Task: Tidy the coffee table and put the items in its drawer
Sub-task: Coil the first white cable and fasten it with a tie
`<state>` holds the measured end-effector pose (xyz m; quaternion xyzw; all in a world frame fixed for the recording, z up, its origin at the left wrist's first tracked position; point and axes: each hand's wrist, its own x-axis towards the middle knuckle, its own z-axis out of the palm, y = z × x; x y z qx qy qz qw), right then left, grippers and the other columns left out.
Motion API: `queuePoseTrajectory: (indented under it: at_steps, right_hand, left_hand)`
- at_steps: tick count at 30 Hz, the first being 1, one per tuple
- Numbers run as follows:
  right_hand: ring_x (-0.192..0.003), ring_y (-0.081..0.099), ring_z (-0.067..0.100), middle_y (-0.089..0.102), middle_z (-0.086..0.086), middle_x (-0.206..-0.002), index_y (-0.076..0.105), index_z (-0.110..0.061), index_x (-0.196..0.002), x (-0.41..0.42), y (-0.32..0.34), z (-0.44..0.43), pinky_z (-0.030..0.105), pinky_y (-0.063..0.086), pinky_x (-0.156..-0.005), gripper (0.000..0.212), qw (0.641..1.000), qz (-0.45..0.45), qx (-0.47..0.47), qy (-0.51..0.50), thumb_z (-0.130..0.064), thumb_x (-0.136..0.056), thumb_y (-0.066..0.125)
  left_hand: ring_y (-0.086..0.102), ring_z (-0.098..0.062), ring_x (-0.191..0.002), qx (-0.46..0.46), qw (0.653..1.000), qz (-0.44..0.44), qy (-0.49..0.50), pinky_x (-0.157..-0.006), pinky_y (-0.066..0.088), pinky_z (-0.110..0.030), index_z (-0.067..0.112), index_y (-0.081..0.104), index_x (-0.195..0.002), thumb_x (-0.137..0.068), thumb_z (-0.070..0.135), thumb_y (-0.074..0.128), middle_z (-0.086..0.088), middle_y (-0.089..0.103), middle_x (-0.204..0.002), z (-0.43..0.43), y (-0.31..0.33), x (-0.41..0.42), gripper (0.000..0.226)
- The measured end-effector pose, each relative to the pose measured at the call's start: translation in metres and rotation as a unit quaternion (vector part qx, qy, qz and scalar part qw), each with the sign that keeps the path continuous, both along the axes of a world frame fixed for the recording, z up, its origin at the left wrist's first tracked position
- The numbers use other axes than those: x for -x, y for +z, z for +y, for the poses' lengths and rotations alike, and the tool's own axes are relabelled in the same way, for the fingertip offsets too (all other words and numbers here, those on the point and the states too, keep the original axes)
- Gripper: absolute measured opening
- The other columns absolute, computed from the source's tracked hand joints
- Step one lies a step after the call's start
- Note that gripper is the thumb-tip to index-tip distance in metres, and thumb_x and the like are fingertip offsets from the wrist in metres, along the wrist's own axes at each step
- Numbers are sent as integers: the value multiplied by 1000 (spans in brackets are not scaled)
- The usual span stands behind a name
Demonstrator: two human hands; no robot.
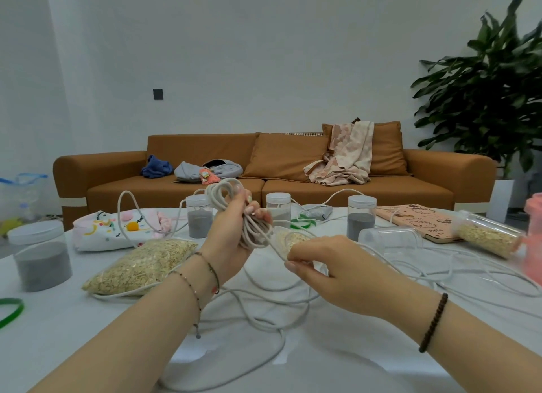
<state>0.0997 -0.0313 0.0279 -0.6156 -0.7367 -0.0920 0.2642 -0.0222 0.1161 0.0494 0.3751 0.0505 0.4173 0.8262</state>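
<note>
Nearest, below both hands, slack cord (265, 313) lies in loose loops on the white coffee table (73, 348). R hand (331, 272): thumb & forefinger tips pinch one strand of that cord, other fingers bent loosely under. The strand runs up & left from the pinch to the L hand (231, 240). That hand is raised off the tabletop, fingers curled tight round a wound coil (223, 199) of the same cord, w/ loops sticking out above & below the fist.

Left of the L fingers an oat bag (140, 266) lies flat, w/ cord running along its near edge. Further left is a big jar (41, 257) w/ grey fill, and a green band (11, 310) sits at the frame edge. Right of the R fingers an empty clear jar (390, 237) & an oat tube (487, 237) lie on their sides, w/ a pink notebook (419, 222) between & behind them.

Beyond the L fingers are a white printed pouch (111, 231) & a row of 3 lidded jars (278, 208), part grey-filled. Far back are a brown sofa (293, 163) w/ clothes on it & a plant (492, 84) at right.
</note>
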Motion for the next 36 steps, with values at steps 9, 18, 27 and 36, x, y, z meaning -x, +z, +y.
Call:
queuePoseTrajectory:
  at_steps: [9, 18, 27, 36]
  right_hand:
    - [-61, 53, 16, 59, -6, -62, 72, -29, -88, 0, 10, -7, 20, 38, -58, 19, 997, 40, 29, 61, -35, -99, 58]
    - [-57, 53, 8, 49, -14, -46, 77, -30, -86, -5, 25, -16, 19, 29, -51, 39, 998, -39, -10, -49, -53, -98, 49]
    - [-74, 59, 6, 68, -11, -79, 71, -31, -97, -23, 18, -6, 23, 46, -63, 30, 979, -91, -65, -173, -49, -99, 48]
    - [-56, 48, 3, 62, -14, -63, 70, -26, -82, -24, 9, 4, 11, 26, -55, 28, 964, -115, -210, -115, -43, -97, 53]
  left_hand:
    - [30, -5, -39, 51, 995, -35, 81, -40, 34, -17, 18, 44, -79, -105, 42, 40, 7, 33, -56, 17, 10, 6, 36]
    - [31, -5, -33, 129, 962, -44, 238, -39, 29, -17, 20, 37, -67, -106, 45, 37, 9, 35, -43, 32, 13, 21, 47]
    - [36, -4, -43, -26, 995, 91, -12, -45, 38, -16, 17, 48, -76, -98, 36, 56, 7, 37, -56, 7, 3, 5, 30]
    - [68, -31, -95, -154, 953, 258, -43, -102, 49, -55, 8, 63, -90, -96, 38, 61, -9, 73, -85, -22, -3, -1, 30]
